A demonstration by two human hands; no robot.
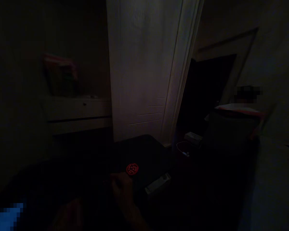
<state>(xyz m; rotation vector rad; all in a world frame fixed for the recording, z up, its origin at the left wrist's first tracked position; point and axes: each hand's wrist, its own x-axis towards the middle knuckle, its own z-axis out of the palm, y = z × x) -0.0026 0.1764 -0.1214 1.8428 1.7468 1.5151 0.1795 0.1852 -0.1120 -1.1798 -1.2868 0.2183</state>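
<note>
The room is very dark. My right hand [122,189] is in the lower middle, its fingers curled together at the thumb; whatever they hold, if anything, is lost in the dark. Just beyond it, a round red patterned piece [132,169] lies on a dark flat surface [146,150], seemingly apart from the fingers. My left hand [71,211] is a dim, smeared shape lower down on the left, and its fingers cannot be made out.
A long pale box [158,184] sits by the dark surface's right edge. Farther right are another pale box [193,138] and a white cable [181,149]. A tall pale panel [144,70] stands behind, drawers [84,109] at left. A person [247,96] is at the right.
</note>
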